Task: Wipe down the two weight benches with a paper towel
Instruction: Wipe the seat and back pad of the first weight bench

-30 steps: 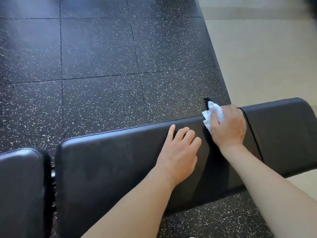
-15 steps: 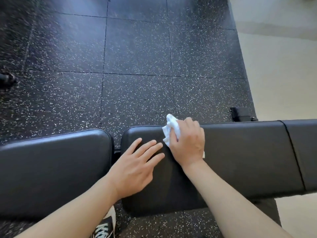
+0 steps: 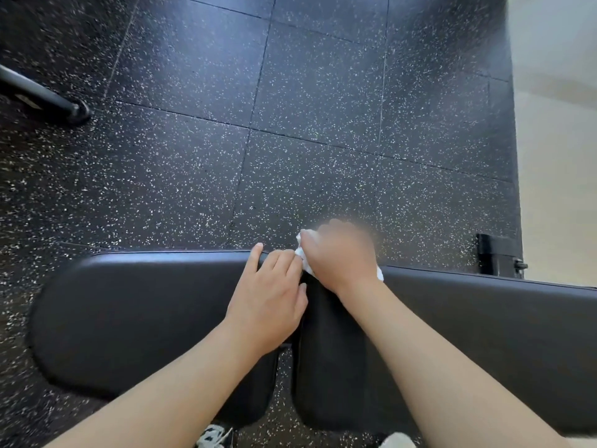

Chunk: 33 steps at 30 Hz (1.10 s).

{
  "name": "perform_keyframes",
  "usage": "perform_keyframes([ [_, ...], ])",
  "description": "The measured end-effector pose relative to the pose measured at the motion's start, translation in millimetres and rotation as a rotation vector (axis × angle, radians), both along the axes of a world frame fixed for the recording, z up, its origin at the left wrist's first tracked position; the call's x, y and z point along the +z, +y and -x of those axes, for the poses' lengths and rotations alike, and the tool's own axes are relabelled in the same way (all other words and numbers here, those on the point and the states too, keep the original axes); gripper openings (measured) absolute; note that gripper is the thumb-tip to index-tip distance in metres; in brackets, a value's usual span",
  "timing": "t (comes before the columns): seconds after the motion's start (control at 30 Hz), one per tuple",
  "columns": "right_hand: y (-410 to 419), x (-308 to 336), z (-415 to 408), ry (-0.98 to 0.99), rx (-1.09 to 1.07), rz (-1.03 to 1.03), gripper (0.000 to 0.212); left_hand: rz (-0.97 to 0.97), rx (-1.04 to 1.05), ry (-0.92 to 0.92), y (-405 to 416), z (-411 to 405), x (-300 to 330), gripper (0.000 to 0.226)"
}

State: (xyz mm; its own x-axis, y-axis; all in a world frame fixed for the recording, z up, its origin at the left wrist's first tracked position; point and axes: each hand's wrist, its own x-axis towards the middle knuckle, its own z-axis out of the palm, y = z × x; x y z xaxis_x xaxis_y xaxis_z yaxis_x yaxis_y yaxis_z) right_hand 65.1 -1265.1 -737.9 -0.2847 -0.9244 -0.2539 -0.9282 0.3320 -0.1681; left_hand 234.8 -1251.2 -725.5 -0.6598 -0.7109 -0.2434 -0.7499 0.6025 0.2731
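Note:
A black padded weight bench lies across the lower view as two pads: a seat pad [image 3: 135, 312] on the left and a long back pad [image 3: 484, 334] on the right, with a narrow gap between them. My right hand [image 3: 339, 253], blurred by motion, grips a crumpled white paper towel [image 3: 302, 253] at the far left end of the long pad. My left hand [image 3: 271, 299] rests flat on the right end of the seat pad, fingers extended toward the towel.
Black speckled rubber floor tiles [image 3: 258, 140] stretch beyond the bench. A black metal equipment foot [image 3: 45, 98] sits at the far left. A black bench bracket [image 3: 494, 253] stands at the right, by pale flooring [image 3: 555, 156]. My shoes [image 3: 213, 438] show below the bench.
My right hand has wiped the towel leftward along the long pad to its end by the gap. My left hand has shifted from the long pad onto the seat pad.

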Motion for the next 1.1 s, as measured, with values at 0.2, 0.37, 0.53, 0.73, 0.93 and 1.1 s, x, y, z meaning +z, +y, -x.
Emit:
perform_keyframes([
  [0.2,-3.8,-2.8,8.1,-0.063,0.062,-0.024,0.050,0.009,0.136,0.056,3.4,13.5,0.7,0.039],
  [0.37,10.6,-0.7,27.0,-0.140,0.152,0.102,0.051,0.014,0.318,0.115,17.2,35.0,1.3,0.032],
  [0.53,59.6,-0.8,139.6,-0.038,0.229,0.198,0.032,-0.092,0.346,0.137,29.0,87.2,0.7,0.045],
  [0.73,114.5,1.1,266.2,0.005,0.073,0.220,0.040,-0.018,0.141,-0.014,47.8,186.2,-6.7,0.034],
  [0.93,117.4,-0.7,269.9,0.009,0.003,0.196,0.048,-0.068,0.067,-0.122,58.5,252.4,-6.4,0.043],
  [1.1,122.2,0.8,279.9,-0.061,0.061,0.182,0.047,-0.136,0.024,-0.169,57.1,266.2,2.0,0.050],
])
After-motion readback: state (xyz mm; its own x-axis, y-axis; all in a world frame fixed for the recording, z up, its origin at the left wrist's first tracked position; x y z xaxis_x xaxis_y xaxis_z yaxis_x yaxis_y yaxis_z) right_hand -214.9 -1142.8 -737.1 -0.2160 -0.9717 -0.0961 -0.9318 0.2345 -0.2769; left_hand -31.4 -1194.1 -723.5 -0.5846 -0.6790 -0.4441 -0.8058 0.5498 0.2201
